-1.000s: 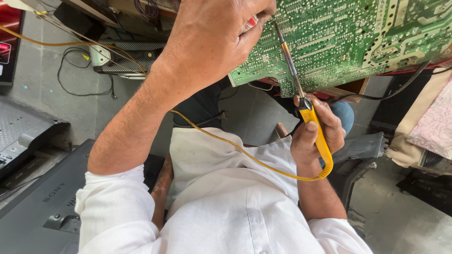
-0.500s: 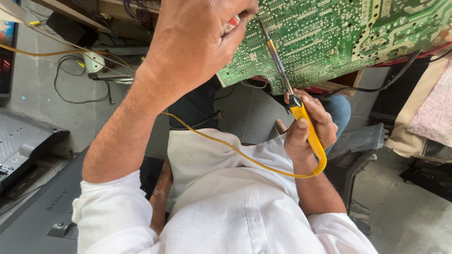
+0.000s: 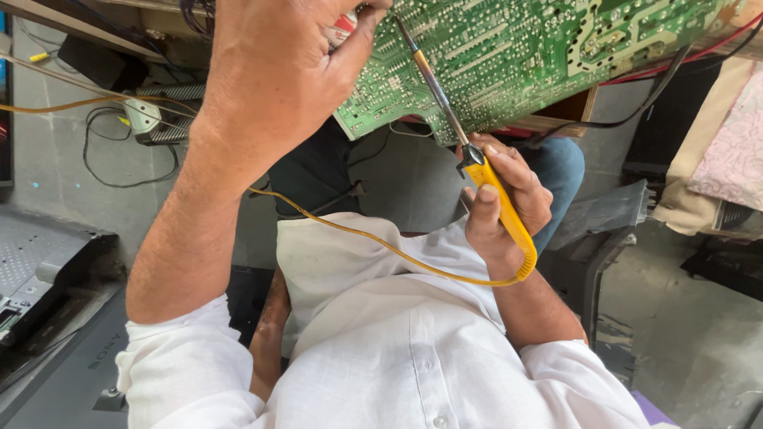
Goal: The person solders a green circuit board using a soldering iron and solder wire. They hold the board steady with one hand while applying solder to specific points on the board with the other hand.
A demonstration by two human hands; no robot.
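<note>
My right hand (image 3: 505, 199) grips the yellow handle of a soldering iron (image 3: 469, 151), whose metal shaft slants up and left with its tip against the solder side of a green circuit board (image 3: 517, 56). My left hand (image 3: 274, 71) is raised at the board's left edge, fingers closed on that edge and on a small red and white thing that is mostly hidden. The iron's yellow cord (image 3: 373, 242) loops from the handle across my white shirt (image 3: 381, 342) toward the left.
A grey device housing (image 3: 48, 270) lies at the left on a dark panel. A power strip (image 3: 147, 119) and black cables lie on the concrete floor at upper left. Black and red wires hang from the board at the right, near pale cloth (image 3: 727, 159).
The view has shifted a little. The soldering iron's tip has slid up and left along the board, and my left hand has stayed at the board's edge.
</note>
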